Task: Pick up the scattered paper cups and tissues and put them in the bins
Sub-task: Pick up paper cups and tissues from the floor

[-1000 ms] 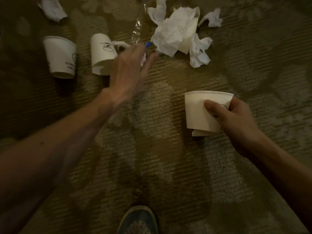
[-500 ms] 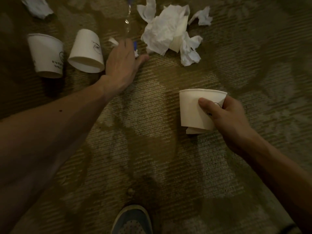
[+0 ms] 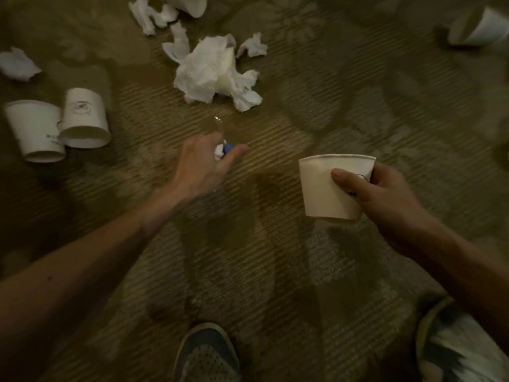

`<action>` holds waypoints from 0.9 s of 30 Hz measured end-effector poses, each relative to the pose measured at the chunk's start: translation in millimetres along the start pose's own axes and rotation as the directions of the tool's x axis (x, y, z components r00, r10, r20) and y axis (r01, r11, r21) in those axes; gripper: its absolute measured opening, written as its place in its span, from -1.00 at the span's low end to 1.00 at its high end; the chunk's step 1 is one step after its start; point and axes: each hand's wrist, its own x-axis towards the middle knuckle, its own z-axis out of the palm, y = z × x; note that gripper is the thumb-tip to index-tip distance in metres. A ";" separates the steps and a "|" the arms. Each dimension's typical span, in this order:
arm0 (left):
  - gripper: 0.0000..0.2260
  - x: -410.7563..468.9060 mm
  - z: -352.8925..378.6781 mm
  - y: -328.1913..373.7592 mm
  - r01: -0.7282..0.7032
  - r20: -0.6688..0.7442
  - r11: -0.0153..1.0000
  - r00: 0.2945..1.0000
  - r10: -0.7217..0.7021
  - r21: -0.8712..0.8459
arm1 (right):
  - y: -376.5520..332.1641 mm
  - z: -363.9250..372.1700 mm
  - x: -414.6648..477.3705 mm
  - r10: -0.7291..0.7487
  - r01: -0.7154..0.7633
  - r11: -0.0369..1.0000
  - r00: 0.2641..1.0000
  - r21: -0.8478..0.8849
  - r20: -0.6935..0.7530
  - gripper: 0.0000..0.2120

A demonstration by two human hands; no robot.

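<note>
My right hand (image 3: 385,199) grips a white paper cup (image 3: 327,186), upright above the carpet, thumb across its side. My left hand (image 3: 201,166) is lifted over the carpet and pinches a small blue-and-white scrap (image 3: 223,150) with a clear, shiny wrapper (image 3: 217,124) trailing from it. Two paper cups (image 3: 35,130) (image 3: 82,119) lie side by side on the floor at the left. A pile of crumpled tissues (image 3: 212,70) lies beyond my left hand. More tissues (image 3: 151,15) (image 3: 16,64) lie at the top and far left.
Another cup (image 3: 479,28) lies at the top right and one (image 3: 190,4) at the top edge. My shoe (image 3: 206,354) is at the bottom middle, my knee in patterned shorts (image 3: 462,348) at the bottom right. Patterned carpet (image 3: 303,271) covers the floor. No bin shows.
My left hand has come back from the floor beside the tissue pile, lifting the blue-and-white scrap and clear wrapper. The right hand still holds its cup.
</note>
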 end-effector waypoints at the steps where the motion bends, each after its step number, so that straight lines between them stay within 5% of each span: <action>1: -0.57 -4.8 2.6 15.8 -0.023 0.005 0.997 1.000 0.023 -0.077 | -0.5 -8.2 -4.8 0.016 -0.016 1.000 1.000 -0.002 -0.010 -0.67; 5: -0.53 -4.9 10.5 88.1 -0.070 0.037 0.919 0.995 0.091 -0.388 | -4.6 -42.2 -22.7 0.049 -0.048 0.999 0.995 0.017 -0.088 -0.65; 9: -0.52 12.4 14.5 169.7 -0.182 0.134 0.810 0.943 0.304 -0.557 | -13.8 -78.6 -40.7 0.029 -0.036 0.999 0.975 -0.029 -0.219 -0.60; 13: -0.40 23.7 24.2 260.7 -0.335 0.235 0.750 0.808 0.540 -0.570 | -40.2 -127.3 -69.2 -0.008 -0.007 0.999 0.952 -0.047 -0.306 -0.74; 16: -0.49 28.8 37.3 337.5 -0.433 0.251 0.673 0.697 0.672 -0.600 | -65.1 -176.6 -101.0 -0.057 0.026 0.996 0.911 -0.081 -0.407 -0.84; 21: -0.68 13.0 73.1 477.5 -0.150 0.360 0.548 0.608 0.707 -0.823 | -98.3 -275.1 -171.0 0.004 -0.050 0.997 0.785 -0.058 -0.619 -0.78; 27: -0.82 -63.0 113.5 633.1 -0.055 0.373 0.501 0.598 0.709 -0.864 | -108.3 -380.6 -265.4 0.127 -0.176 0.984 0.689 0.005 -0.714 -0.65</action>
